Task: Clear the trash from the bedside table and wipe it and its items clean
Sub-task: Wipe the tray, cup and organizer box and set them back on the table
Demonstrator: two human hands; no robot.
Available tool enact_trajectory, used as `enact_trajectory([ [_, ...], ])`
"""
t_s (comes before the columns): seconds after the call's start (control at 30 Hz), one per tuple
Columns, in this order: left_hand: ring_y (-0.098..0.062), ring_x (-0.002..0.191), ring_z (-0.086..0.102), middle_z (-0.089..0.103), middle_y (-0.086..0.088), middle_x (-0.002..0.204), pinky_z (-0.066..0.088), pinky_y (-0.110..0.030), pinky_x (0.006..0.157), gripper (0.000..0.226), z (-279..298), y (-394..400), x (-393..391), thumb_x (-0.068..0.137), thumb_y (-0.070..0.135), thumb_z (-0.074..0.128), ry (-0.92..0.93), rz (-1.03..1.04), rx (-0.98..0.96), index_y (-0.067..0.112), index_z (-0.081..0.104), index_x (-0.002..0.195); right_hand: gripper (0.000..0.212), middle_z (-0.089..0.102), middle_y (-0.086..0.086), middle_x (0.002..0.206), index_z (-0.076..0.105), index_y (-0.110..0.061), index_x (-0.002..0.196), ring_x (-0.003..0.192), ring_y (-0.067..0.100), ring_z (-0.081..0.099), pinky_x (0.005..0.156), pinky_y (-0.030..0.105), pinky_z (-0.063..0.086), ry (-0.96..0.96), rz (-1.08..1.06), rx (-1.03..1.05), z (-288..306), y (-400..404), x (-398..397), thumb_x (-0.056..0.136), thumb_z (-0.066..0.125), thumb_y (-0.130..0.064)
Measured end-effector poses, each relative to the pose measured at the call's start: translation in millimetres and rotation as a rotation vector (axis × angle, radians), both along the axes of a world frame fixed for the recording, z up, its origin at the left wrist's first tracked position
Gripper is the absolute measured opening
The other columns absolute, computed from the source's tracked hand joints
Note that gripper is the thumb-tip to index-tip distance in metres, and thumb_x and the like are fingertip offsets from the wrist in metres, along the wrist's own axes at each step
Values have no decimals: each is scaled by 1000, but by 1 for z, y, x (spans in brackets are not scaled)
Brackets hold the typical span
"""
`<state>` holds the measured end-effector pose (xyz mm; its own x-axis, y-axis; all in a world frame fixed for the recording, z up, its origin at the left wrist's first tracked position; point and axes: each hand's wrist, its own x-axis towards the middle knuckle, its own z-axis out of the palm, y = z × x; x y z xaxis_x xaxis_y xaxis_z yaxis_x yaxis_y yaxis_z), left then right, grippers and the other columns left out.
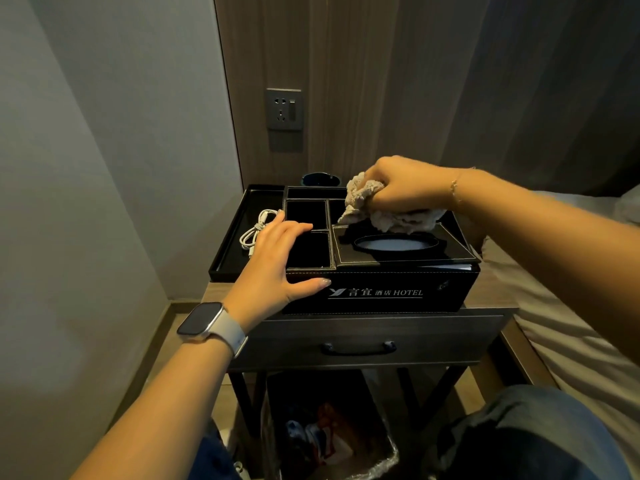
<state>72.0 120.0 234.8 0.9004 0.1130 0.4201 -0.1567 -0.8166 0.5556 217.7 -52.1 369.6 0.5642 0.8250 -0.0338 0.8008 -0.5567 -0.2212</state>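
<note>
A black hotel organiser box (381, 292) with open compartments and a tissue slot stands on the bedside table (485, 299). My left hand (277, 261) grips the box's front left corner, fingers over the rim and thumb on the front face. My right hand (405, 188) is closed on a crumpled beige cloth (388, 213), which presses on the back of the box's tissue lid. A black tray (228, 251) to the left of the box holds a coiled white cable (254, 232).
A dark ashtray (318, 179) sits behind the box by the wall. The table's drawer (363, 341) is closed. A bin (329, 431) lined with plastic holds trash below the table. A bed (571, 323) lies at the right; a wall socket (284, 109) is above.
</note>
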Motion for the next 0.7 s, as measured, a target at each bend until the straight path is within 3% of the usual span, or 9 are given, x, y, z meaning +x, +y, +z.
enact_trajectory([
  [0.13,1,141,-5,26,11,152,7,-26,111,82,-1,1,1,76,54,68,9,-9,-3,28,32,144,18,59,5,71,57,-16,69,67,25,54,60,33,43,-146,-54,-130,-27,29,-6,84,52,-24],
  [0.27,2,140,-6,26,11,152,6,-24,110,81,-2,2,2,77,52,69,8,-4,3,28,31,144,30,44,-2,64,39,-21,63,57,16,41,59,29,34,-239,-51,-171,-40,49,-15,90,49,-29],
  [0.43,4,139,-6,25,10,153,7,-26,110,82,-1,1,1,76,53,69,17,8,3,29,30,144,18,57,3,71,53,-16,71,67,23,53,53,27,38,-118,1,-193,-37,25,-22,85,50,-27],
  [0.5,0,142,-4,26,9,152,9,-27,111,82,-2,0,1,76,53,69,10,12,-4,28,31,144,35,66,5,90,65,-13,88,81,26,60,63,35,51,-151,67,-198,-38,10,-31,73,42,-36],
  [0.57,-3,144,-3,27,11,151,9,-26,111,81,-2,0,0,77,51,69,7,7,-6,28,31,144,45,67,4,97,69,-17,94,87,25,62,69,44,54,-209,138,-220,-37,-4,-41,64,42,-38],
  [0.7,-3,145,2,12,13,156,13,-27,115,90,-3,-5,-2,77,45,73,-3,16,-96,28,21,149,29,61,-9,104,71,-25,102,92,16,59,66,36,50,-189,136,-88,-30,-29,-54,80,53,-23],
])
